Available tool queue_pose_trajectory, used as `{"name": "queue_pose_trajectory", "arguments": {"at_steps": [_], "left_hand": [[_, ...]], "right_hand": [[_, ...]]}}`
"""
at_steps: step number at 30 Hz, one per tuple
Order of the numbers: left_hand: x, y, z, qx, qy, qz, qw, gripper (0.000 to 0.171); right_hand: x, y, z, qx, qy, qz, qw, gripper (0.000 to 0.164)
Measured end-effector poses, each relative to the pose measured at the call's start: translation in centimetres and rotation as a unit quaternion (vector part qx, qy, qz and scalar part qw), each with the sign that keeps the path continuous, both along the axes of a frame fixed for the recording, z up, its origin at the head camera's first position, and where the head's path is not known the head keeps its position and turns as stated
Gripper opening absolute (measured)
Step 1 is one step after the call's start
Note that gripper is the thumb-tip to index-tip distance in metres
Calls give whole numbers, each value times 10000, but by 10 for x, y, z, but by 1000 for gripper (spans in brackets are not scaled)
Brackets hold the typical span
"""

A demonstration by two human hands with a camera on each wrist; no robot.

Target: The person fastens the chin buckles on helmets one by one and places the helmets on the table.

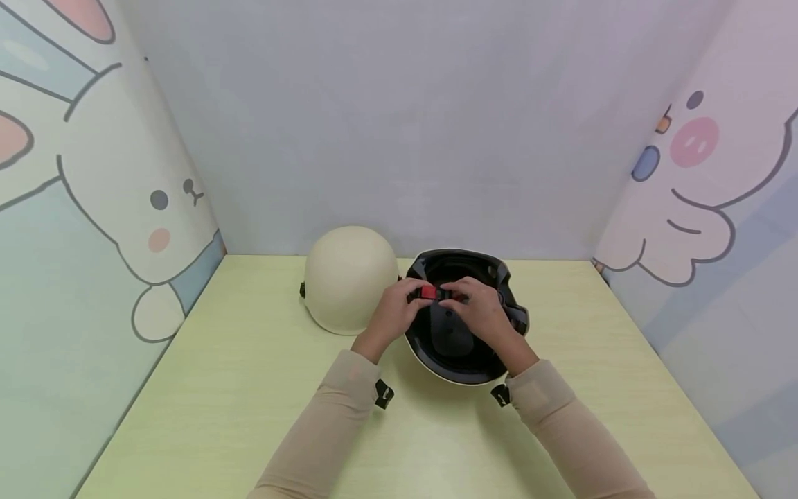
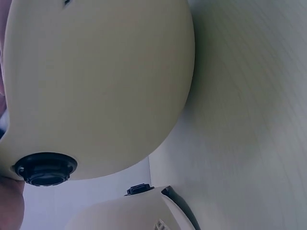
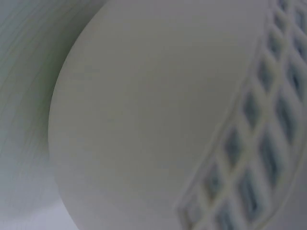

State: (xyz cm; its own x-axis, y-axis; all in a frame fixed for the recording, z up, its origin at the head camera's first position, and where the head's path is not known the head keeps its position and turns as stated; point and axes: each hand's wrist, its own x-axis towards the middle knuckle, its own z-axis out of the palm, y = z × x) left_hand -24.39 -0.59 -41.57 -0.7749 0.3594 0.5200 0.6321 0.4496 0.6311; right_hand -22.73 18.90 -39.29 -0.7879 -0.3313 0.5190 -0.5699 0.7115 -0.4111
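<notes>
An upturned cream helmet [image 1: 454, 379] lies on the table, its black inside facing up. Over its opening, a red-and-black strap buckle [image 1: 429, 292] spans the space between both hands. My left hand [image 1: 394, 309] pinches the red end between thumb and fingers. From the other side, my right hand [image 1: 483, 310] pinches the black end. The two ends appear to meet; whether they are locked together I cannot tell. In the left wrist view the helmet's outer shell [image 2: 105, 86] carries a round black knob [image 2: 45, 167]. The right wrist view shows its smooth shell [image 3: 144, 105], with the hand out of sight.
A second cream helmet [image 1: 350, 277] stands dome up just left of the first, near the table's back edge. The pale yellow-green table [image 1: 237, 388] meets a plain wall [image 1: 399, 125] behind. In the right wrist view a cream lattice strip [image 3: 256, 139] crosses close to the camera.
</notes>
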Motion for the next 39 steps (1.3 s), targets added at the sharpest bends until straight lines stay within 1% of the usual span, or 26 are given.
{"name": "queue_pose_trajectory", "arguments": {"at_steps": [6, 10, 14, 17, 21, 26, 29, 32, 36, 39], "left_hand": [[-1, 3, -1, -122, 214, 34, 9997, 24], [-2, 5, -2, -95, 227, 79, 9997, 25], [-3, 5, -1, -26, 197, 47, 9998, 25], [-5, 5, -1, -69, 68, -5, 10000, 26], [-6, 5, 0, -159, -217, -6, 9996, 31], [-6, 4, 2, -424, -494, 117, 9978, 41], [-7, 3, 2, -614, -555, 225, 9963, 43], [-7, 3, 1, -686, -437, 302, 9962, 41], [-7, 3, 0, -663, -13, 362, 9971, 35], [-8, 3, 0, -720, 188, 410, 9964, 35]], "right_hand": [[0, -3, 1, -10, 17, 34, 10000, 28], [-1, -4, 3, 10, 20, 28, 10000, 29], [-2, -2, 3, 81, -9, -44, 10000, 31], [-3, 1, 2, 94, -46, -125, 9999, 31], [-2, 4, 2, 122, -124, -138, 9998, 31], [-3, 7, 1, 211, -320, -164, 9991, 32], [-3, 9, -1, 287, -449, -176, 9984, 32], [-4, 10, -2, 337, -521, -154, 9980, 32], [-3, 12, -1, 347, -628, -133, 9973, 32], [-2, 14, 0, 317, -643, -105, 9974, 32]]}}
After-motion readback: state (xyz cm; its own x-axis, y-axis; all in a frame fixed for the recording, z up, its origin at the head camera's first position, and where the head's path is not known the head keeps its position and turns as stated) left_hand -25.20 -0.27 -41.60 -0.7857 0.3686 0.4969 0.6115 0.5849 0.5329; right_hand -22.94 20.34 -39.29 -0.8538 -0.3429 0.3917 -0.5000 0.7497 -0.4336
